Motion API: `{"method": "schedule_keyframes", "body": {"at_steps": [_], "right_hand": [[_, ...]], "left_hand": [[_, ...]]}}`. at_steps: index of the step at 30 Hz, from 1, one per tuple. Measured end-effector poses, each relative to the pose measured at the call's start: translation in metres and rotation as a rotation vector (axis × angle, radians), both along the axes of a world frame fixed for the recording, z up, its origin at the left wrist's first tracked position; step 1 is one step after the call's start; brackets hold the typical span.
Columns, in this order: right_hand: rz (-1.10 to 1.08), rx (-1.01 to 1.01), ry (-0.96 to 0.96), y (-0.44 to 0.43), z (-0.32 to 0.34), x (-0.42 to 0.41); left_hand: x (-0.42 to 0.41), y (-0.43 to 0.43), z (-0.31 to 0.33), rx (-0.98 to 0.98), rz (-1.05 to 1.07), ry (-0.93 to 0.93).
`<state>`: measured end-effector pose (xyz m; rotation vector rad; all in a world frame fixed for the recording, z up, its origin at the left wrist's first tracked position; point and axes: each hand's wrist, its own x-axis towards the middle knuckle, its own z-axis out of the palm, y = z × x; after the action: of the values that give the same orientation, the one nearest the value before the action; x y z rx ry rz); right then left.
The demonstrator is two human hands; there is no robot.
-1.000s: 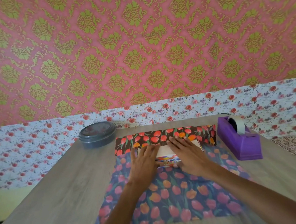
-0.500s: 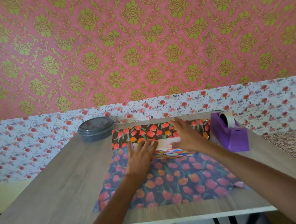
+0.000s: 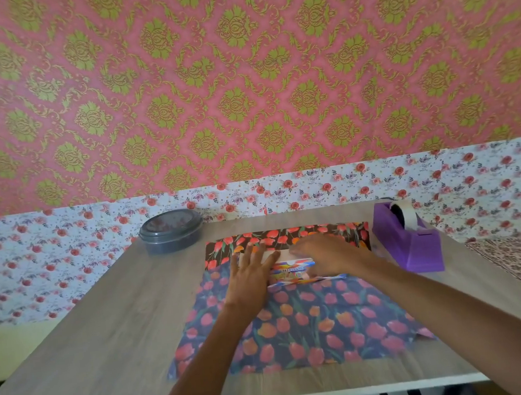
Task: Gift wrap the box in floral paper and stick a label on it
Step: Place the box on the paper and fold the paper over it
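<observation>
A dark sheet of floral paper (image 3: 299, 331) with red and orange tulips lies on the wooden table (image 3: 105, 326). Its far edge is folded up as a dark brown strip behind a small box (image 3: 292, 269) with colourful print. My left hand (image 3: 251, 270) rests flat on the box's left part, fingers straight. My right hand (image 3: 326, 253) lies flat over the box's right part and the folded strip, fingers straight and pointing left. Most of the box is hidden under both hands. No label is visible.
A purple tape dispenser (image 3: 410, 239) stands right of the paper near the table's right edge. A grey lidded round container (image 3: 171, 231) sits at the back left. The table's near edge runs across the bottom of the view. A patterned wall rises behind.
My right hand reached to the far fold of the paper, then came back over the box. My left hand stayed on the box. The camera view shifted back a little.
</observation>
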<state>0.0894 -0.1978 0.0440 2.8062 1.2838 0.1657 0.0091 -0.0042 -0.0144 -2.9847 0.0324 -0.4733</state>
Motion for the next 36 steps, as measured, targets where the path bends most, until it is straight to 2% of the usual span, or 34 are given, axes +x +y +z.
{"method": "schedule_keyframes", "body": {"at_steps": [6,9,13,16,18,21,25,29,36], "right_hand": [[-0.011,0.207,-0.063,-0.001,-0.032,0.002],[0.011,0.239,-0.116,-0.002,-0.043,0.004],[-0.009,0.255,-0.158,0.003,-0.053,0.012],[-0.018,0.281,-0.168,0.002,-0.053,0.010],[-0.021,0.274,-0.169,0.001,-0.054,0.011],[-0.032,0.277,-0.174,0.002,-0.054,0.010],[-0.043,0.315,-0.187,0.004,-0.054,0.002],[-0.022,0.323,-0.281,0.001,-0.056,-0.003],[-0.056,0.249,-0.399,0.000,-0.061,-0.010]], "left_hand": [[0.006,-0.001,-0.003,0.000,0.036,-0.064],[0.006,-0.005,-0.007,0.025,0.070,-0.129],[0.000,-0.008,-0.010,0.087,-0.104,-0.290],[-0.003,-0.003,-0.013,0.014,-0.289,-0.170],[-0.005,0.002,-0.016,-0.100,-0.292,-0.074],[-0.007,0.001,-0.016,-0.197,-0.260,-0.031],[-0.007,-0.002,-0.014,-0.219,-0.256,-0.016],[-0.006,-0.001,-0.016,-0.222,-0.272,-0.012],[-0.018,-0.008,-0.008,-0.114,-0.247,0.041]]}}
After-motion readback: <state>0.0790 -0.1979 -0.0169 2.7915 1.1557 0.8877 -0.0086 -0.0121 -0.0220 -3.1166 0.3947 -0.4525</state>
